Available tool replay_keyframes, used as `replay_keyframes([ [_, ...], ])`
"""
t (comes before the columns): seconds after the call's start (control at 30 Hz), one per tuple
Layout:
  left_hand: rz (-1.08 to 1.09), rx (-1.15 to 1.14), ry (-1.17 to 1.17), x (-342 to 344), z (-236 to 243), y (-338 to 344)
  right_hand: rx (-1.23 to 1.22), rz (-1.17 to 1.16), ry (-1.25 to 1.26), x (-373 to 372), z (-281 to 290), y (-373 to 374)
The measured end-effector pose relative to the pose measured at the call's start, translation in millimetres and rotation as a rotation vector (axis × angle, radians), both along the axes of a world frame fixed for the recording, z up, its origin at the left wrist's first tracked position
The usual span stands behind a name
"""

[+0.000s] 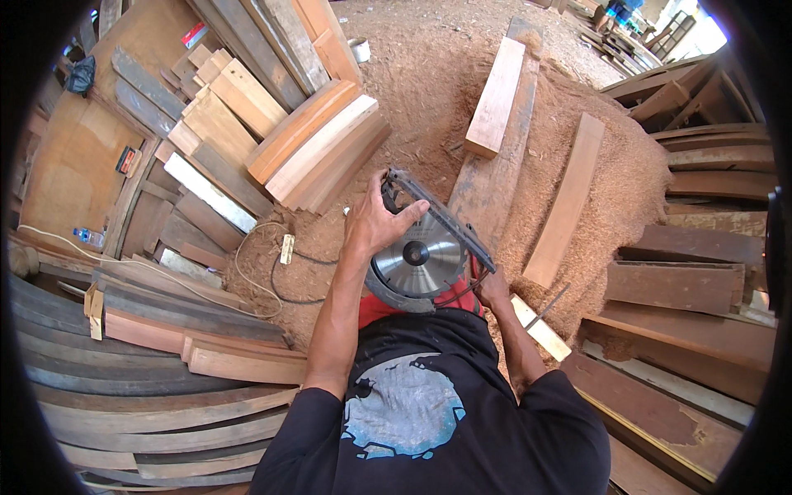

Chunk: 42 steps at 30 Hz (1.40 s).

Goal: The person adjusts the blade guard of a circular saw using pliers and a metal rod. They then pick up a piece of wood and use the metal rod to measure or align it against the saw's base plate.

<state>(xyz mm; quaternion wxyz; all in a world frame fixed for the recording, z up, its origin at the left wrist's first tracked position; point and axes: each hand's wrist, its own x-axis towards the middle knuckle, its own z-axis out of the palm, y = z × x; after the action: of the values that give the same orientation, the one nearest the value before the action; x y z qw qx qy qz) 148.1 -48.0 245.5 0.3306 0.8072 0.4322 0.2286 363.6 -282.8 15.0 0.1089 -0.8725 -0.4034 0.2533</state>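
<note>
A circular saw is held up in front of my body, its round toothed blade facing me and its flat base plate slanting down to the right. My left hand grips the upper left end of the base plate, thumb laid over the plate close to the blade. At the saw's lower right, my right hand is wrapped round the back part, beside a red and black cable; its fingers are mostly hidden. Beyond the saw, a thick pale wooden block rests on a long worn plank.
A reddish board lies on heaped sawdust at the right. Below it is a light wood piece with a thin dark rod across it. Stacked timber fills the left, more boards the right. A cord loops over the floor.
</note>
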Motion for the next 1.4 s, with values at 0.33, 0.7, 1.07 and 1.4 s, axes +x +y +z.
replay_keyframes([
  [0.33, 0.004, -0.001, -0.051, -8, -5, 5, 0.164, -0.3, 0.193, 14, 77, -14],
  [0.7, -0.028, 0.01, -0.044, -6, -2, 9, 0.398, -0.031, 0.344, 10, 153, -50],
  [1.07, -0.021, -0.007, -0.043, -10, -11, 10, 0.389, 0.096, 0.436, 20, 159, -47],
  [1.4, -0.041, 0.011, -0.079, -11, -10, 8, 0.369, 0.096, 0.427, 26, 151, -49],
])
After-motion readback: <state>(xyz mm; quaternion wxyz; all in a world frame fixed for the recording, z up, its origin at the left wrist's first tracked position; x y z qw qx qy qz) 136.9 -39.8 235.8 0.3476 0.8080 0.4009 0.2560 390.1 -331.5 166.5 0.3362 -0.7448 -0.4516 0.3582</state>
